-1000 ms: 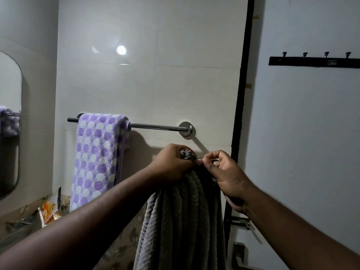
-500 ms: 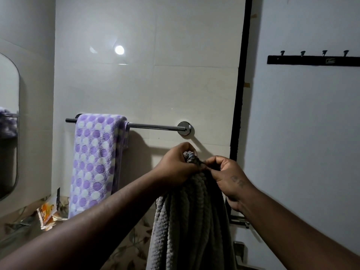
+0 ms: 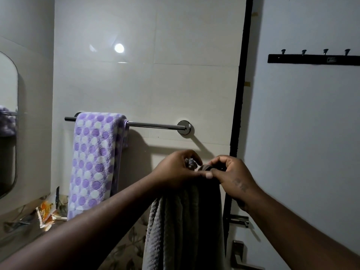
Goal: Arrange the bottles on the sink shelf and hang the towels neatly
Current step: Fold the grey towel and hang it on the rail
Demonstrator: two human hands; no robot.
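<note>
Holding the soft grey ribbed towel (image 3: 185, 221) by its bunched top, we have our left hand (image 3: 175, 170) curled round the gather and our right hand (image 3: 231, 174) pinching the edge beside it. It hangs limp at 6 o'clock of the chrome wall-mounted towel bar (image 3: 153, 125). We judge it light and floppy, best spread by its corners. Bare bar lies at 12 o'clock of the hands, and the black door frame (image 3: 236, 114) crowds 3 o'clock.

1. A chrome rail (image 3: 155, 125) is fixed to the tiled wall (image 3: 175, 84)
2. A purple-and-white dotted towel (image 3: 93, 158) hangs folded over the rail's left part
3. Lower left, below the mirror (image 3: 7, 123), a shelf (image 3: 21, 224) carries orange packets (image 3: 45, 214), near the towel's lower end
</note>
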